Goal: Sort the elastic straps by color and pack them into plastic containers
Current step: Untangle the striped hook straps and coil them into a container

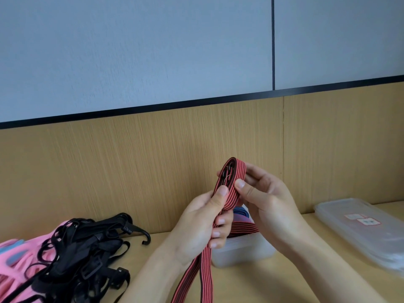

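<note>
A red-and-black striped elastic strap (pixel 229 193) is wound into a flat coil held up in front of the wooden back panel. My left hand (pixel 203 224) grips the coil's lower part, thumb on its face, and the strap's loose tail hangs down past the wrist. My right hand (pixel 262 193) pinches the coil's right side, thumb in front and fingers behind. A dark metal hook shows inside the coil's top loop. Behind my hands stands a clear plastic container (pixel 242 250) with coiled red-striped and blue straps (pixel 242 215) in it.
A tangled heap of black straps with plastic hooks (pixel 87 252) lies at the left on a pink basket (pixel 21 265). Stacked clear container lids (pixel 367 228) rest at the right on the wooden tabletop (pixel 273 285).
</note>
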Action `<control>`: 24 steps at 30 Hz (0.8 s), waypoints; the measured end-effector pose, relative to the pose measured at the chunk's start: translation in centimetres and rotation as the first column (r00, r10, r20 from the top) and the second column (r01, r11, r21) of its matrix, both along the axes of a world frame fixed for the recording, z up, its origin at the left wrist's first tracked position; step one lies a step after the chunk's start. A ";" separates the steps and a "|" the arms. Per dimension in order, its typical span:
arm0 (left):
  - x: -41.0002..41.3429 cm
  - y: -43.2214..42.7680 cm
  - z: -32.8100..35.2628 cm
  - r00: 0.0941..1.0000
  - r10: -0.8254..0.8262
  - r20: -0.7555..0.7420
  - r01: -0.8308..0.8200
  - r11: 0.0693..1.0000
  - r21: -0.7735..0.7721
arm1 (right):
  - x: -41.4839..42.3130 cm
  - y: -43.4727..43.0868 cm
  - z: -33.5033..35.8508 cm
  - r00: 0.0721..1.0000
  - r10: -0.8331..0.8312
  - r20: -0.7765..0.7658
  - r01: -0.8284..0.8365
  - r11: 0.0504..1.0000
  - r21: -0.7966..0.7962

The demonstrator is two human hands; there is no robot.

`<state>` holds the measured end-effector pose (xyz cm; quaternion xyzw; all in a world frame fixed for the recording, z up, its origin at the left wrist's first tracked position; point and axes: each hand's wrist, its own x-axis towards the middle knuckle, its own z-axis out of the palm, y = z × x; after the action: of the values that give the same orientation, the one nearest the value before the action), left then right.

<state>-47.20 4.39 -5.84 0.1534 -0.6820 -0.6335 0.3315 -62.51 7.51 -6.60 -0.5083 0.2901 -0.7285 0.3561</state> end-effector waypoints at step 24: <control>0.1 0.3 -0.1 0.999 -0.019 0.047 0.013 0.992 0.128 | 1.7 1.1 -0.4 0.782 -0.585 -0.216 0.460 0.775 -0.434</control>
<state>-47.08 4.69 -5.94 0.1839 -0.6491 -0.6746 0.2996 -60.80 8.62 -6.99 -0.5791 0.3408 -0.7404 -0.0181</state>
